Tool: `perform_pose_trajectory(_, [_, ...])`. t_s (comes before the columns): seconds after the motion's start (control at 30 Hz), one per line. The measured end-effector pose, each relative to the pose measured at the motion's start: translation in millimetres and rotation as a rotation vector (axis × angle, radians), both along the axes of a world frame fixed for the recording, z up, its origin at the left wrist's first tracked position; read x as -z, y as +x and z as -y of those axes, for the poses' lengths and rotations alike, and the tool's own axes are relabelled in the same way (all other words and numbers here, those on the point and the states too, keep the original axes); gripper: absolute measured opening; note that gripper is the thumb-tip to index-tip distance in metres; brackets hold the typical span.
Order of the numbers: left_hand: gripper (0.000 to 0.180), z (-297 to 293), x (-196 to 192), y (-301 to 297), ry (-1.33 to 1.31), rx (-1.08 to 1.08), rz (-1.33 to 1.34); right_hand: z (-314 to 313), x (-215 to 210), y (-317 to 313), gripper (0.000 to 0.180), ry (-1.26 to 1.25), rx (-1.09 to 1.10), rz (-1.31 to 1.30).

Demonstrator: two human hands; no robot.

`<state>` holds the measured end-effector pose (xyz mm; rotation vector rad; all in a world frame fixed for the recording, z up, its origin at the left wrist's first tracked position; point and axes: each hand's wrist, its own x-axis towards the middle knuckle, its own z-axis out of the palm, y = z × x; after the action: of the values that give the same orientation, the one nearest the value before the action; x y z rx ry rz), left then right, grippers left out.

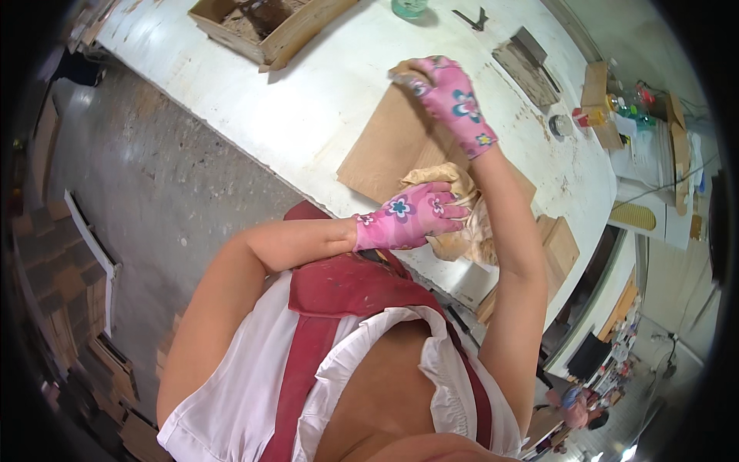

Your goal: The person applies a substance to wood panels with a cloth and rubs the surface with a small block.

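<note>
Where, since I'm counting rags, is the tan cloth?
In the head view, the tan cloth is right of centre, under the gloved left hand, overlapping the wooden board.

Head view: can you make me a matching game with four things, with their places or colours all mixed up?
1. left hand
2. right hand
3. apron
4. open tan box

A. dark red
B. on the crumpled yellowish cloth
C. cut off by the picture's top edge
D. at the wooden board's far edge

Pairs: 1-B, 2-D, 3-A, 4-C

- Scuffed grey floor (185, 165) is seen at ten o'clock.
- White counter (346, 73) is set at twelve o'clock.
- Pale wall (650, 46) is seen at two.
</note>
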<state>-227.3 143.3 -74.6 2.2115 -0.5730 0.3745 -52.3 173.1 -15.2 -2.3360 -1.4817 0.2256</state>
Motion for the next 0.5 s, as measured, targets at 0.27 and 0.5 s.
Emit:
perform_pose_trajectory(0.27, [0.072,3.5,-0.9,11.4,0.135,-0.006,-0.005,46.3,16.7,-3.8,0.029,0.077,-0.026,0.118])
perform_pose_trajectory(0.5, [0.063,8.1,-18.5,11.5,0.271,-0.002,-0.098,229.7,33.1,56.1,0.026,0.047,0.235,0.214])
